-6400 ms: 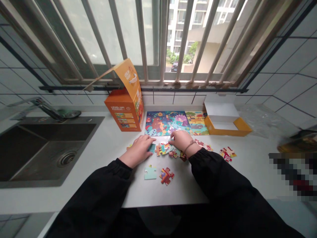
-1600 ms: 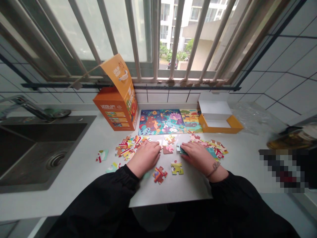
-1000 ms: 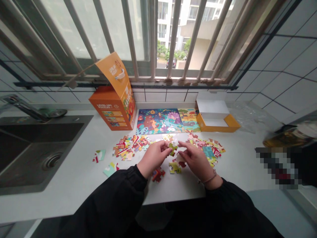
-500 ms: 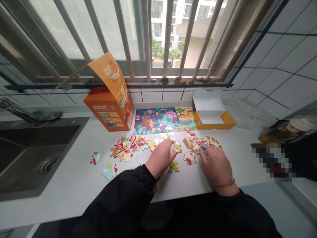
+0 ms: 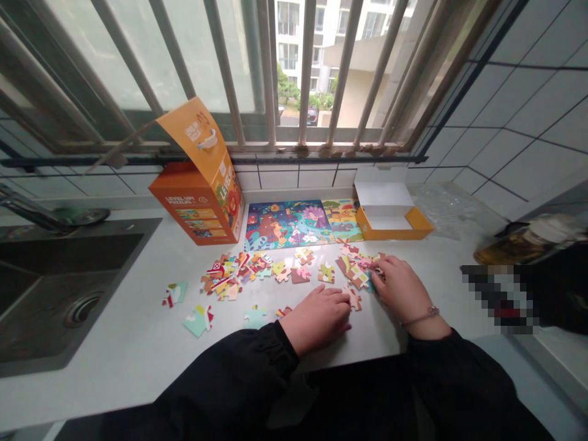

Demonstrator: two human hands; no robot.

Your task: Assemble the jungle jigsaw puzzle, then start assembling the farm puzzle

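My left hand (image 5: 319, 318) lies low over the counter, palm down, with its fingers curled and their tips turned under. What it holds, if anything, is hidden. A pinkish puzzle piece (image 5: 353, 299) lies just beyond its knuckles. At the right-hand pile of puzzle pieces (image 5: 353, 269), my right hand (image 5: 404, 291) has its thumb and fingers closed on a piece at the pile's edge, largely covered by the fingers. Between the piles are a yellow-green piece (image 5: 326, 272) and a brown-and-pink piece (image 5: 301, 274). A mint piece (image 5: 255, 316) sits left of my left wrist.
A larger pile of pieces (image 5: 225, 277) spreads at left, with joined pieces (image 5: 199, 320) nearer me. Behind are an orange puzzle box (image 5: 197, 208), an assembled puzzle picture (image 5: 289, 223) and an open yellow box (image 5: 399, 229). A sink (image 5: 151, 239) borders the counter's left.
My left hand has moved right and nearer me, uncovering the brown-and-pink piece and covering where a green piece lay. My right hand has shifted slightly up over the right pile.
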